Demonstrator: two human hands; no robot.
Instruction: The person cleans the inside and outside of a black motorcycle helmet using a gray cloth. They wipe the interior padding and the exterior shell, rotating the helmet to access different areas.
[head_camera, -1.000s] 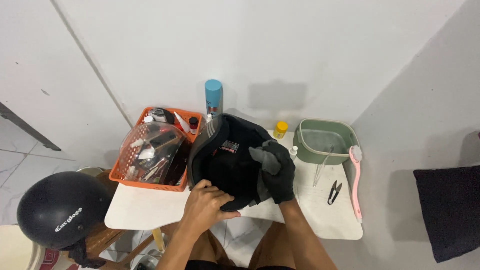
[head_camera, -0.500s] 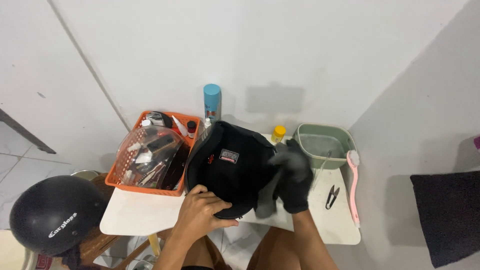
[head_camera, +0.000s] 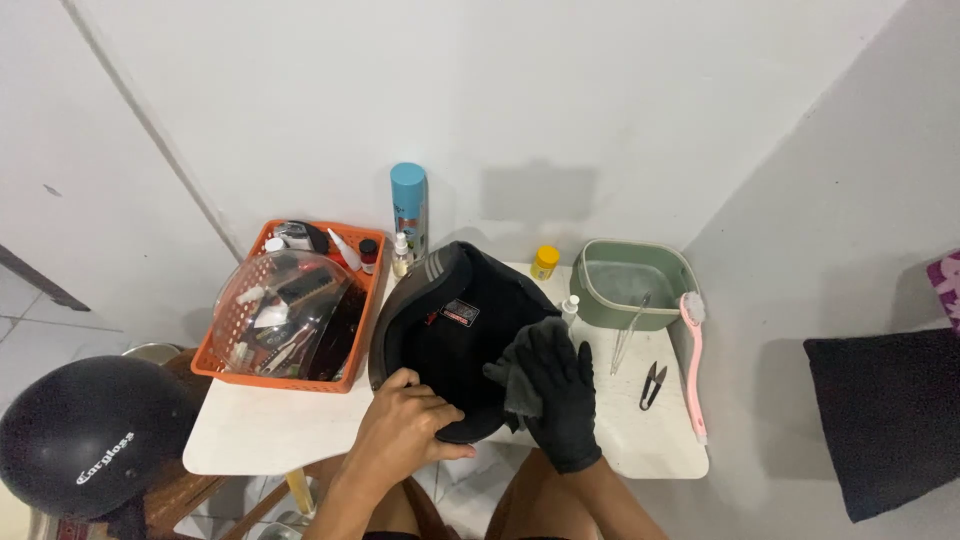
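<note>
A black helmet rests on the small white table, its shell facing me. My left hand, bare, grips the helmet's near lower edge. My right hand wears a black glove and presses a dark grey cloth against the helmet's right side.
An orange basket of tools with a clear visor on top sits at the left. Behind stand a blue spray can, small bottles and a yellow-capped jar. A green basin, pink brush and snips lie right. Another black helmet sits lower left.
The helmet has been turned, so its shell instead of its open inside faces me. My gloved right hand with the cloth has moved over its right side, and my left hand stays at the near edge.
</note>
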